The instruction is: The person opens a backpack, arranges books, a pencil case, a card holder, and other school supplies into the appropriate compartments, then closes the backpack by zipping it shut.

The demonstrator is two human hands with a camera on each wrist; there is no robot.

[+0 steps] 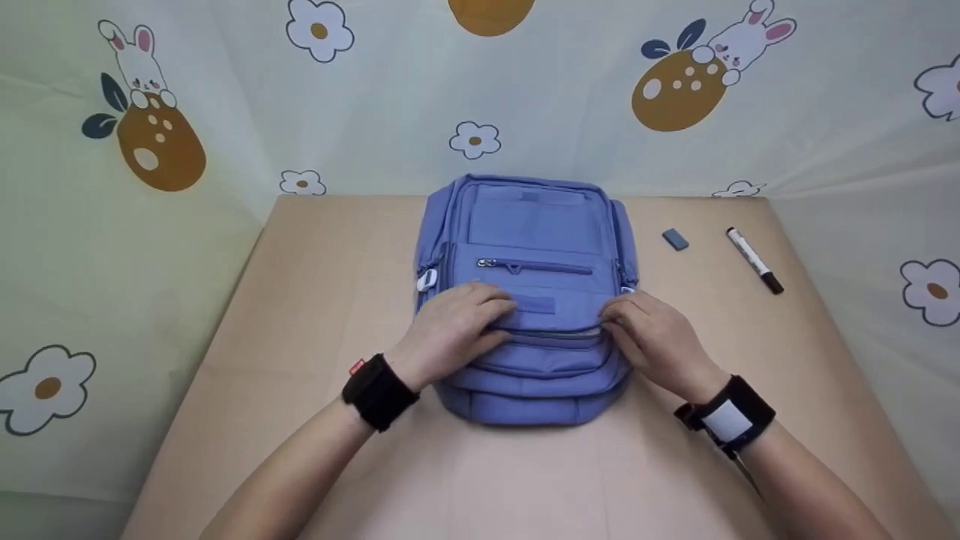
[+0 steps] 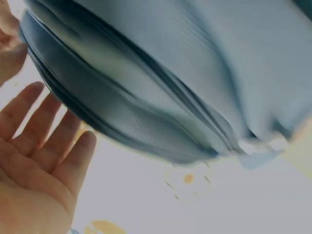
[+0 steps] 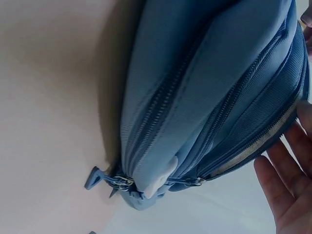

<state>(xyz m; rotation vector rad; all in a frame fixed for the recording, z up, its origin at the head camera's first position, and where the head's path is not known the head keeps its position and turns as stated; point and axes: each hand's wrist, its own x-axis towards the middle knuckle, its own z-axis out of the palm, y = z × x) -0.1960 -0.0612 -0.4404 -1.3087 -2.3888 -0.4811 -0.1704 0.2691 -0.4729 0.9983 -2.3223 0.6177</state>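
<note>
A blue backpack (image 1: 536, 221) lies on the table with several zipped compartments facing up. The left hand (image 1: 454, 330) holds the edge of its front pocket, thumb on the near side and fingers on the flap. At the opposite end of that edge, the right hand (image 1: 660, 341) pinches the fabric. Between the hands, the unzipped pocket opening (image 1: 559, 335) shows a pale lining. Both wrist views look along the zippers, and the left hand's fingers (image 2: 63, 134) extend beside the pocket edge. A white tag (image 3: 163, 178) hangs near the zipper pulls.
To the right of the backpack lie a small blue-grey eraser (image 1: 676, 239) and a white marker with a black cap (image 1: 754, 260). The tan tabletop (image 1: 322, 300) is bordered by hanging cloth (image 1: 390, 97) printed with rabbits and flowers.
</note>
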